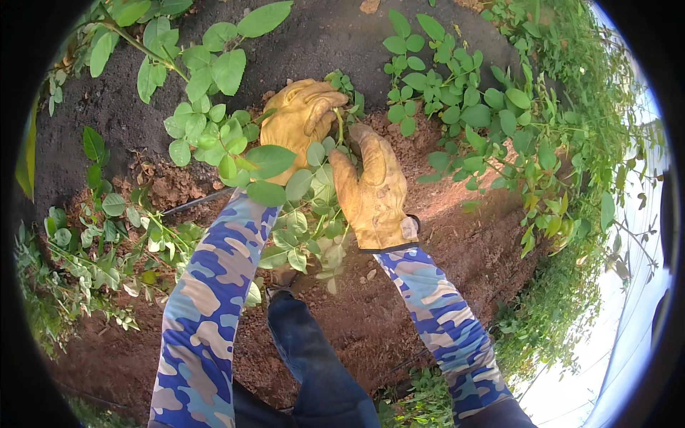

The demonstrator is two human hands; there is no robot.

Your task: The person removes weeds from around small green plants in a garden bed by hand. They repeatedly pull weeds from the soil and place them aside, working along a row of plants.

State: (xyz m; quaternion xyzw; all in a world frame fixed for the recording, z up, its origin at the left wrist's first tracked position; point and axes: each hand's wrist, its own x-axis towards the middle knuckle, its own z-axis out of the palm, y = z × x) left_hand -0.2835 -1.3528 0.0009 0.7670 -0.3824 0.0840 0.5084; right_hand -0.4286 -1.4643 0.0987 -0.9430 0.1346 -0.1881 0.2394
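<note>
Both my hands wear yellow leather work gloves. My left hand (299, 123) is curled over a green plant stem (340, 127), its folded fingers at the upper end of the visible part. Just to the right and lower, my right hand (374, 182) has its thumb and fingers apart, with the stem and leaves beside the gap. Serrated, rose-like leaves (270, 160) cover part of my left wrist. More pale green foliage (307, 224) hangs between my forearms. A small leafy tip (342, 83) shows beyond my left fingers, whose undersides are hidden.
Reddish soil (455, 241) meets a dark ground cover (316, 37) beyond my hands. Leafy shrubs (476, 112) spread at the right, and a leafy branch (144, 51) reaches in from the upper left. A thin black tube (198, 201) runs near my left wrist. My jeans leg (316, 353) is below.
</note>
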